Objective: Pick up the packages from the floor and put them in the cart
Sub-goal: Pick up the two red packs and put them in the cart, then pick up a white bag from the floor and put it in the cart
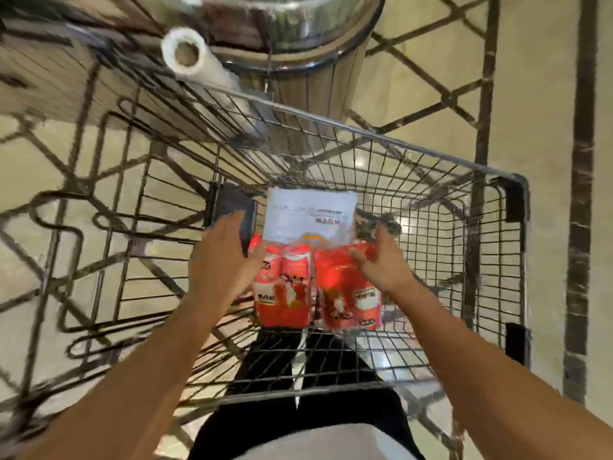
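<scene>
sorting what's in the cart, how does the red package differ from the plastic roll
The red package is a blocky bundle of red printed packs with a white label, low inside the cart between both hands; the plastic roll is a pale cylinder with a hollow core. The package lies flat, while the roll leans across the far rim, untouched. Both are in the cart.

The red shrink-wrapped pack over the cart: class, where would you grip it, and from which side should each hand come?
Grip the red pack by its two short side edges, left hand from the left and right hand from the right. It is wide, flat and slick with film, so opposing palms steady it. The white label offers no hold. It hangs inside the wire cart.
</scene>
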{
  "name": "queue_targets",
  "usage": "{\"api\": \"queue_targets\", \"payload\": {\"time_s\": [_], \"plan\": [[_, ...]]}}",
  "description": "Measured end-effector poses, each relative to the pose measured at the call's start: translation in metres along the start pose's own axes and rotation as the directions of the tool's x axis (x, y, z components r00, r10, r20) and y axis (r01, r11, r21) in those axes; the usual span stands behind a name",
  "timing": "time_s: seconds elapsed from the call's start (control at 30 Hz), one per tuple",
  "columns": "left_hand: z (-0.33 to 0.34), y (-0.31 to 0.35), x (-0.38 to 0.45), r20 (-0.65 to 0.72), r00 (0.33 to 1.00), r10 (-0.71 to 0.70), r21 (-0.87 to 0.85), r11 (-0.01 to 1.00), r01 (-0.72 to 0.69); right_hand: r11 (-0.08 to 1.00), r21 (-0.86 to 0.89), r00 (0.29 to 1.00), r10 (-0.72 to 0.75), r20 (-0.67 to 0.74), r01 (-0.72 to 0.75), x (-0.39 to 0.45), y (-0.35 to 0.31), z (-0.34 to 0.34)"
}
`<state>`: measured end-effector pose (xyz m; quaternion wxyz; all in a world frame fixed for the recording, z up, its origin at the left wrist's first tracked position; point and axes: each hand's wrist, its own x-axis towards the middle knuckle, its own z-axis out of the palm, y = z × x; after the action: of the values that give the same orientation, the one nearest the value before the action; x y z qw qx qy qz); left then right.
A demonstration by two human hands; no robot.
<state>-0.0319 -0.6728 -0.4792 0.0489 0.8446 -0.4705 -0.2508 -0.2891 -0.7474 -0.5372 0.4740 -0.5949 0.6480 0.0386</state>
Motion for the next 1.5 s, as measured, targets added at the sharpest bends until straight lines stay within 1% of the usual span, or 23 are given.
{"api": "queue_targets", "payload": {"time_s": [0.07,0.1,0.17,0.2,0.27,0.33,0.43,0.57,0.63,0.7,0.8,0.9,0.97,1.13,1.23,1.33,1.43,1.5], "plan": [[-0.034,0.004,-0.02,-0.064,0.995,0.081,0.041,0.996,-0.079,0.978,-0.171,0.989,-0.131,-0.062,0.119,-0.014,-0.024,-0.01],[-0.051,0.004,-0.03,-0.104,0.989,0.107,0.05,0.994,-0.102,0.957,-0.23,0.975,-0.2,-0.098,0.174,-0.02,-0.039,-0.014],[-0.085,0.001,-0.053,-0.201,0.97,0.137,0.096,0.988,-0.12,0.916,-0.288,0.934,-0.328,-0.14,0.278,-0.033,-0.074,-0.022],[-0.102,-0.002,-0.066,-0.246,0.959,0.137,0.136,0.985,-0.106,0.899,-0.297,0.916,-0.374,-0.143,0.321,-0.041,-0.094,-0.026],[-0.136,-0.011,-0.088,-0.339,0.935,0.1,0.193,0.981,-0.035,0.86,-0.321,0.879,-0.456,-0.136,0.397,-0.054,-0.131,-0.031],[-0.168,-0.031,-0.111,-0.423,0.904,0.068,0.227,0.973,0.033,0.796,-0.376,0.828,-0.549,-0.116,0.475,-0.071,-0.17,-0.033],[-0.216,-0.077,-0.148,-0.517,0.856,-0.003,0.198,0.972,0.124,0.667,-0.465,0.732,-0.679,-0.058,0.582,-0.102,-0.231,-0.026],[-0.267,-0.148,-0.196,-0.643,0.762,-0.078,0.146,0.964,0.222,0.45,-0.565,0.568,-0.822,0.042,0.692,-0.137,-0.304,0.006],[-0.287,-0.189,-0.219,-0.681,0.722,-0.118,0.129,0.952,0.277,0.349,-0.622,0.516,-0.85,0.105,0.701,-0.163,-0.345,0.029],[-0.305,-0.235,-0.242,-0.695,0.701,-0.158,0.13,0.932,0.339,0.256,-0.647,0.453,-0.878,0.156,0.719,-0.19,-0.384,0.055],[-0.324,-0.31,-0.28,-0.713,0.673,-0.196,0.136,0.903,0.408,0.146,-0.666,0.363,-0.91,0.199,0.732,-0.233,-0.44,0.108],[-0.339,-0.387,-0.315,-0.721,0.644,-0.255,0.1,0.881,0.462,0.077,-0.693,0.326,-0.916,0.236,0.717,-0.276,-0.49,0.172],[-0.346,-0.434,-0.336,-0.735,0.618,-0.28,0.068,0.875,0.479,0.044,-0.674,0.288,-0.923,0.255,0.738,-0.302,-0.518,0.216],[-0.361,-0.519,-0.384,-0.744,0.54,-0.394,-0.011,0.815,0.58,-0.093,-0.606,0.143,-0.934,0.328,0.79,-0.355,-0.576,0.313],[-0.371,-0.56,-0.396,-0.759,0.48,-0.44,-0.05,0.774,0.631,-0.119,-0.577,0.119,-0.926,0.357,0.808,-0.374,-0.612,0.36],[-0.384,-0.6,-0.394,-0.746,0.451,-0.49,-0.088,0.744,0.663,-0.15,-0.568,0.102,-0.916,0.387,0.809,-0.378,-0.649,0.408],[-0.399,-0.645,-0.378,-0.732,0.417,-0.539,-0.126,0.708,0.695,-0.174,-0.557,0.087,-0.908,0.411,0.812,-0.365,-0.688,0.459],[-0.411,-0.676,-0.36,-0.73,0.391,-0.561,-0.156,0.693,0.703,-0.165,-0.544,0.091,-0.906,0.413,0.823,-0.349,-0.716,0.494]]}}
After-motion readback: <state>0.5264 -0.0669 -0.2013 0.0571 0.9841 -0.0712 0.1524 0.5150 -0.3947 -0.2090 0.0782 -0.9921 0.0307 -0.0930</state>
